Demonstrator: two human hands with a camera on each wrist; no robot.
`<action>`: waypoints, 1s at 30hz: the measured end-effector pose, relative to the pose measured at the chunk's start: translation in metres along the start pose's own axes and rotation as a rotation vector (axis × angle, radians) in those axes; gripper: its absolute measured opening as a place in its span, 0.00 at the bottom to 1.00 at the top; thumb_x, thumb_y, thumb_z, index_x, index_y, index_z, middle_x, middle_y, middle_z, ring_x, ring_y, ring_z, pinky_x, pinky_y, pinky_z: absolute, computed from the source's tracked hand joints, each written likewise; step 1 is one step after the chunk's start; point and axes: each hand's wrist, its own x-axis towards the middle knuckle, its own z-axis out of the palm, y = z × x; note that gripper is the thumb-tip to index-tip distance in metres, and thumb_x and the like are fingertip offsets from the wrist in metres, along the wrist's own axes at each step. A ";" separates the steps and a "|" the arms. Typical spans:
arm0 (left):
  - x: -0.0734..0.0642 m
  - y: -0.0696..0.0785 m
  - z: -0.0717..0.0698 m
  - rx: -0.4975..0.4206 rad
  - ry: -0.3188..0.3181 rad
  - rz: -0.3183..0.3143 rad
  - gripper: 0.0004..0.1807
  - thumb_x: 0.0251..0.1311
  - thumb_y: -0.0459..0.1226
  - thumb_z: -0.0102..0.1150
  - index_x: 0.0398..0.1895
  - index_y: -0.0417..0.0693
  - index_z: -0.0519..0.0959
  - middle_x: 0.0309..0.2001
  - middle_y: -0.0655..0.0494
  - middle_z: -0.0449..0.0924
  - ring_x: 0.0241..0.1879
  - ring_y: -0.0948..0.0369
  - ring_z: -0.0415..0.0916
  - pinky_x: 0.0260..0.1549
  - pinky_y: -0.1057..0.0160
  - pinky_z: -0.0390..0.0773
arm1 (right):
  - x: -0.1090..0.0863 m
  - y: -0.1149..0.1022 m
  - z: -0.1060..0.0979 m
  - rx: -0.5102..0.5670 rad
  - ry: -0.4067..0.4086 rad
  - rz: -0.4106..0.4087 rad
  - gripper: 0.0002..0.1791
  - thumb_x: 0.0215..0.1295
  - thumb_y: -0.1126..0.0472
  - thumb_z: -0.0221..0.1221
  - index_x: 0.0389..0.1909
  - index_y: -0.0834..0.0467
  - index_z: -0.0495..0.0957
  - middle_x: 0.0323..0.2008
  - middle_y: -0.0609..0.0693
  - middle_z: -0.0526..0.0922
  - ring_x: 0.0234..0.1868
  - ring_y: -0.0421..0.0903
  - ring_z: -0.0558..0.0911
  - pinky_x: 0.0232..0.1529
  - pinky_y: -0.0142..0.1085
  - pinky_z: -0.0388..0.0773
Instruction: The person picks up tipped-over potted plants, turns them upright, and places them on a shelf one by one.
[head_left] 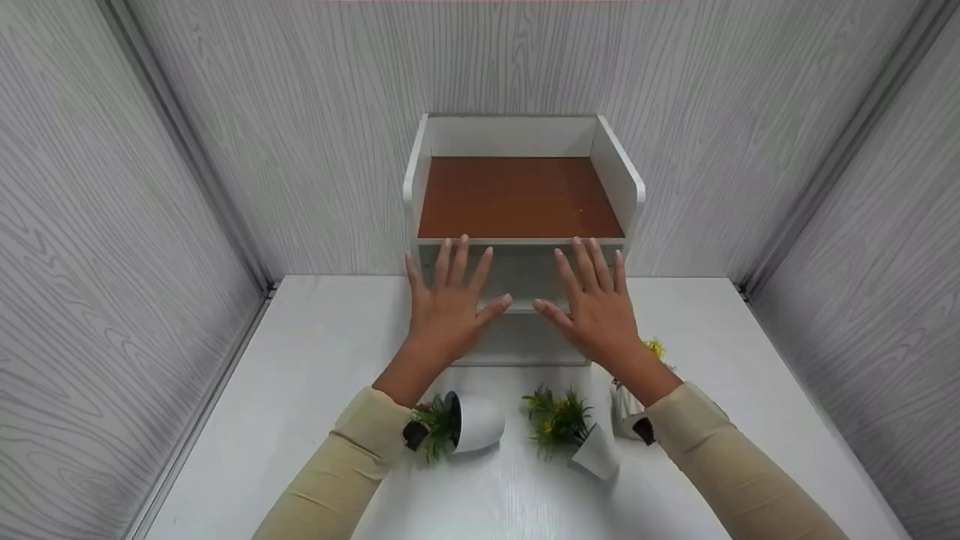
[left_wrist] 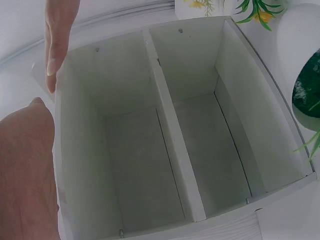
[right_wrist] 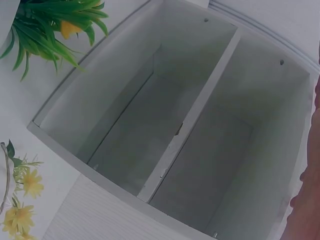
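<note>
Both hands are held out side by side with fingers straight and spread, palms down. My left hand (head_left: pixel 444 315) overlaps the left front of a small white shelf (head_left: pixel 525 339) in the head view, and my right hand (head_left: pixel 600 315) overlaps its right front. Neither holds anything. The shelf has a brown top board (head_left: pixel 517 196) with raised white sides and two bare compartments below, split by a divider (left_wrist: pixel 172 125). In the right wrist view, part of the right hand (right_wrist: pixel 306 190) shows along the shelf's edge.
On the white table (head_left: pixel 322 337) before the shelf, a round white pot (head_left: pixel 480 422) with a plant lies on its side. Beside it lies a smaller potted plant (head_left: pixel 596 452). A yellow-flowered pot (head_left: pixel 627 405) is partly hidden by the right arm. Grey wood-grain walls (head_left: pixel 750 135) enclose the table.
</note>
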 end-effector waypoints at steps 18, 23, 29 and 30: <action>-0.012 -0.027 0.002 -0.227 0.239 -0.047 0.41 0.74 0.59 0.44 0.81 0.50 0.50 0.77 0.45 0.53 0.77 0.47 0.47 0.75 0.38 0.48 | -0.028 0.011 -0.020 0.088 0.112 0.082 0.44 0.73 0.34 0.50 0.81 0.50 0.49 0.80 0.57 0.47 0.81 0.56 0.45 0.78 0.57 0.40; -0.004 -0.035 0.001 -0.346 0.385 -0.073 0.36 0.74 0.53 0.48 0.78 0.47 0.56 0.73 0.45 0.59 0.73 0.49 0.56 0.72 0.46 0.60 | -0.042 0.016 -0.023 0.104 0.107 0.120 0.44 0.72 0.35 0.52 0.80 0.52 0.51 0.79 0.58 0.49 0.80 0.58 0.46 0.79 0.56 0.41; 0.004 -0.047 -0.001 -0.527 0.549 -0.113 0.30 0.74 0.47 0.50 0.74 0.43 0.63 0.68 0.44 0.63 0.68 0.50 0.62 0.63 0.50 0.72 | -0.058 0.017 -0.021 0.115 0.110 0.148 0.45 0.72 0.35 0.53 0.80 0.54 0.51 0.78 0.60 0.51 0.80 0.59 0.48 0.78 0.56 0.44; 0.005 -0.050 -0.001 -0.569 0.560 -0.125 0.29 0.74 0.46 0.49 0.73 0.42 0.64 0.68 0.44 0.63 0.68 0.50 0.61 0.63 0.50 0.73 | -0.060 0.017 -0.020 0.119 0.114 0.152 0.45 0.71 0.36 0.54 0.80 0.55 0.52 0.78 0.60 0.51 0.80 0.59 0.48 0.78 0.56 0.45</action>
